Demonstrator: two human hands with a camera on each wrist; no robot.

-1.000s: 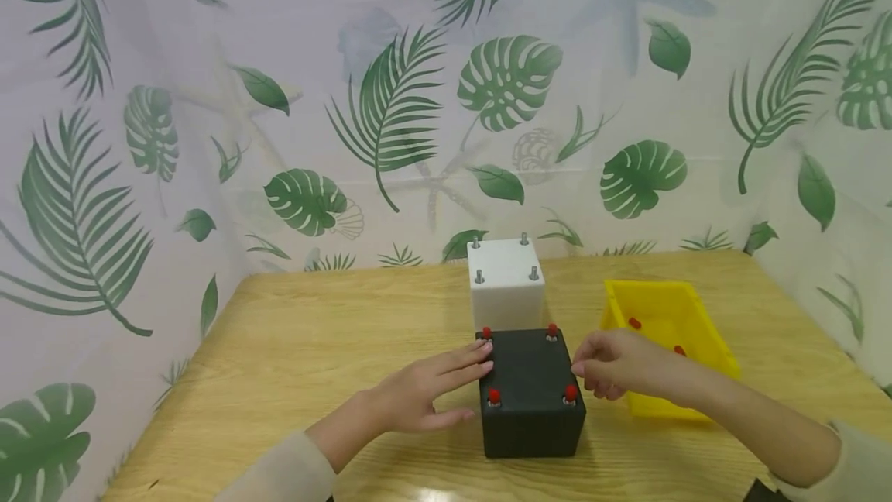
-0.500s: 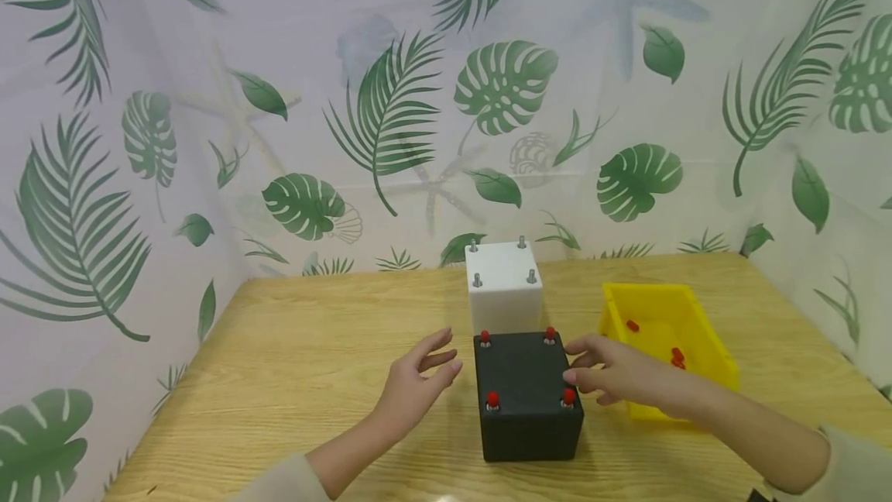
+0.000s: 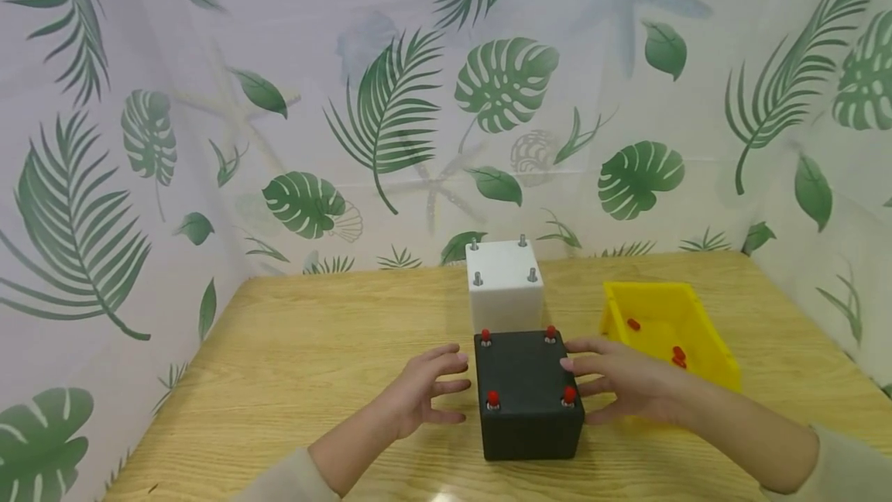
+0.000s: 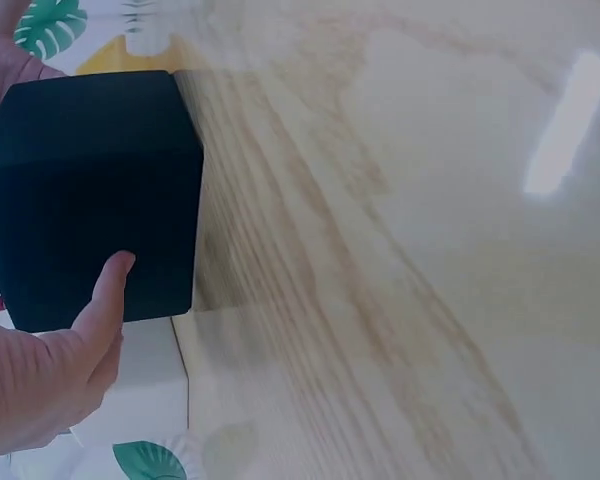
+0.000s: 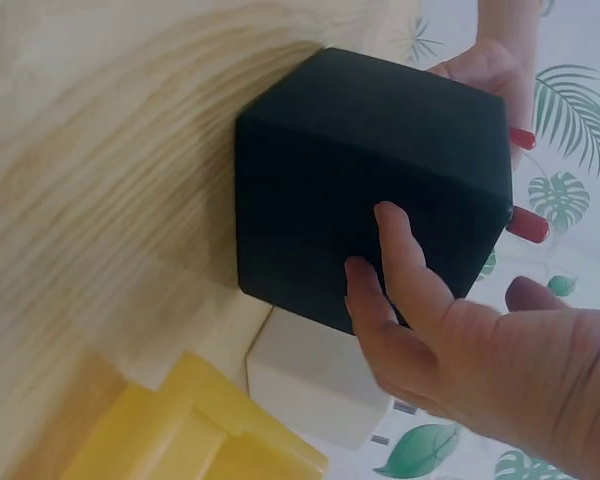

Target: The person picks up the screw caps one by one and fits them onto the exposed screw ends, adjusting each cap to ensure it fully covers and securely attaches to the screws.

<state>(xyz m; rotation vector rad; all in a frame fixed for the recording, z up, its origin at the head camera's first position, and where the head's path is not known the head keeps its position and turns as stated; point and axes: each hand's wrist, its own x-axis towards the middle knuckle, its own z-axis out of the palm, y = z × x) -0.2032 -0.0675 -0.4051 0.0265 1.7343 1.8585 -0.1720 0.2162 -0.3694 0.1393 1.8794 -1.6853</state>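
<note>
A black box [image 3: 527,374] stands on the table, with a red cap [image 3: 493,399] at each corner of its top. Each cap sits over a metal fitting. To its left is my left hand [image 3: 418,393], fingers apart and bent slightly toward the box; a small gap shows between them in the head view. On the opposite side, my right hand [image 3: 637,386] spreads its fingers along the right wall, close to or touching it. In the right wrist view the fingertips [image 5: 385,215] overlap that dark wall; contact cannot be told. Neither hand holds anything.
Right behind the black box is a white block [image 3: 505,269] with upright metal studs [image 3: 533,274] at its corners. A yellow bin [image 3: 714,331] with several red pieces [image 3: 679,355] stands to the right, partly behind my right hand. A leaf-patterned cloth [image 3: 418,99] hangs behind the table.
My left hand has lifted off the box's top left edge and now stands beside its left wall. My right hand's fingers have uncurled and spread along the right wall. The box stays put.
</note>
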